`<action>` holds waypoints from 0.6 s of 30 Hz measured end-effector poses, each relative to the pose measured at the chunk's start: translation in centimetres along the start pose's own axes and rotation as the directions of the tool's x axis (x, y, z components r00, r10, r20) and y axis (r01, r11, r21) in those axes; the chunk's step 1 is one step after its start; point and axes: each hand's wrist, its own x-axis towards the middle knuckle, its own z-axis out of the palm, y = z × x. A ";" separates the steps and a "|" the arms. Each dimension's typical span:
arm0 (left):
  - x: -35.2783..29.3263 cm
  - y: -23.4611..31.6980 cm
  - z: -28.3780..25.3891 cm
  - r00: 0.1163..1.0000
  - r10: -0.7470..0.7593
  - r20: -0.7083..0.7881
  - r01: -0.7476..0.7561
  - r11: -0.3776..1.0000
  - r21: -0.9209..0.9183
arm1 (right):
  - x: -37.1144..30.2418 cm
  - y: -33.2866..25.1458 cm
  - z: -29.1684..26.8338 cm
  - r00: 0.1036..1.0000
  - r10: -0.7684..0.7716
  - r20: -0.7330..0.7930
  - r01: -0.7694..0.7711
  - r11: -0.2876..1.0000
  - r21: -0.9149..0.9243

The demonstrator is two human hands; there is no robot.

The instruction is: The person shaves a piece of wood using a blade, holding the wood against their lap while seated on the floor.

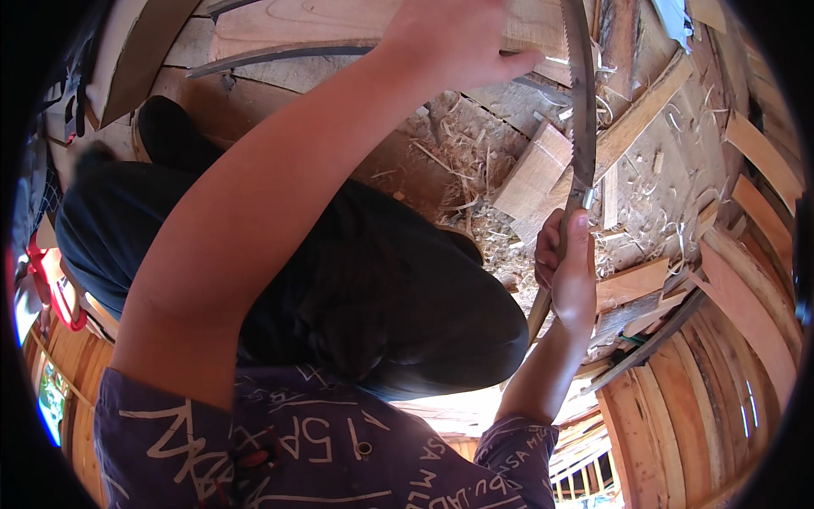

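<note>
Mid-job, by the look: saw (582, 110) held upright at centre-right, right hand (570, 271) clenched on handle, left hand (454, 38) far up, fingers curled on plank (288, 38); shavings (475, 182) plenty, offcuts (534, 170) lying around, cut unfinished.

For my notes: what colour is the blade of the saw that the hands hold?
The saw blade is grey, bare metal, curved, with teeth along one edge. The head view shows it best.

A saw (582, 102) stands right of the knee (407, 288), above wood shavings (475, 178).
</note>
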 end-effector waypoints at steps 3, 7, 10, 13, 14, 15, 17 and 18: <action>0.1 0.1 -0.1 1.000 0.013 0.015 -0.013 1.000 -0.010 | 2.3 -2.0 1.0 0.999 -0.023 -0.024 0.022 0.999 -0.044; 0.4 0.2 0.1 1.000 -0.023 -0.019 0.023 1.000 0.010 | 6.5 -5.8 2.2 1.000 -0.014 -0.006 0.014 1.000 0.013; -0.1 0.4 -0.7 1.000 0.027 0.017 -0.027 1.000 0.012 | 5.5 -4.9 1.9 0.999 -0.019 -0.045 0.018 0.999 -0.034; -1.2 0.6 -2.3 0.995 0.096 0.033 -0.097 0.995 0.004 | 3.0 -3.8 2.2 0.996 -0.018 -0.090 0.020 1.000 0.023; -1.1 0.5 -1.8 0.995 0.099 0.023 -0.099 0.995 -0.031 | 2.9 -3.8 2.0 0.996 0.008 -0.085 -0.003 0.998 0.060; -1.1 0.3 -1.3 0.995 0.102 0.014 -0.101 0.993 -0.066 | 3.2 -3.6 2.3 0.997 -0.006 -0.073 0.011 0.998 0.061; -0.7 0.4 -0.7 0.998 0.055 -0.022 -0.055 0.998 0.001 | 4.4 -3.9 2.7 0.997 -0.044 -0.069 0.048 0.997 0.064; -0.5 0.4 -0.5 0.999 0.032 -0.041 -0.031 0.999 0.033 | 4.8 -4.2 3.2 0.996 -0.029 -0.085 0.034 0.998 0.058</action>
